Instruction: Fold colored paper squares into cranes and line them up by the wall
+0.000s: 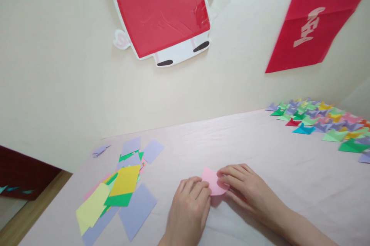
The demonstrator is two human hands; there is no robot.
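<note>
A small pink paper (213, 183) lies on the pale table (260, 149), bent up at its far edge. My left hand (189, 209) rests knuckles up on the paper's left side, fingers curled onto it. My right hand (245, 190) comes in from the right, its fingertips pressed together on the paper's right edge. Both hands hold the same sheet between them.
A loose heap of coloured paper squares (121, 188), yellow, green, lilac and pink, lies to the left. Several folded paper pieces (323, 123) are spread at the far right. A small lilac folded piece (100, 150) sits near the wall. Red posters hang above.
</note>
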